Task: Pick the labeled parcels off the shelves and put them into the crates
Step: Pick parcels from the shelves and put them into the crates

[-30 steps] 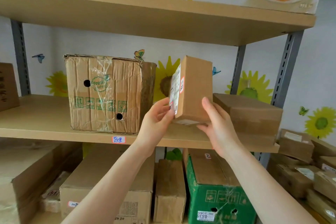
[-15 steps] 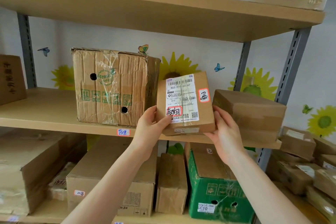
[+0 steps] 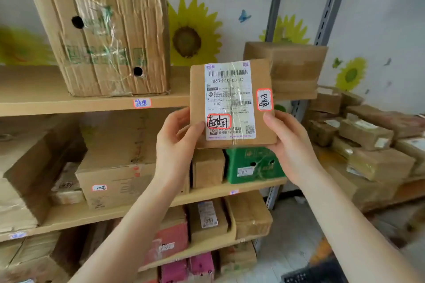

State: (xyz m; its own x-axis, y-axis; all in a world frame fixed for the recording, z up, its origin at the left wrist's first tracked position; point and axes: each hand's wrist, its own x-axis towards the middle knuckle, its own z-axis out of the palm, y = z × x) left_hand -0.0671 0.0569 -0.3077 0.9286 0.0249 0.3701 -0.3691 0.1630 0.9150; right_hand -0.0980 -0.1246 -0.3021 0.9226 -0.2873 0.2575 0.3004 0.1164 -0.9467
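The shelves (image 3: 69, 104) now sit higher in the view than a second ago, and two lower tiers and a strip of floor have come into sight, so we judge that the head has tipped downward. The carton (image 3: 103, 34) on the middle shelf and the pile (image 3: 368, 140) of small boxes at the right are unchanged. The parcel (image 3: 233, 104) is the item that has changed. One second ago it stood edge-on to us in front of the middle shelf. It has since been turned so that its label (image 3: 228, 85) faces us squarely, and it has been drawn off toward us. It is held in the air, clear of every shelf, in front of the green box (image 3: 250, 165). The left hand (image 3: 177, 145) and the right hand (image 3: 292, 145) grip it by its lower corners. Their fingers (image 3: 195, 130) are curled round the edges, with the thumbs on the front face and the rest hidden behind. Two red-bordered stickers (image 3: 219, 121) are legible in outline only. We judge the pick complete and the label check in hand; transfer to a crate remains. A dark grid (image 3: 315, 275) at the bottom edge may be one, but we cannot tell.
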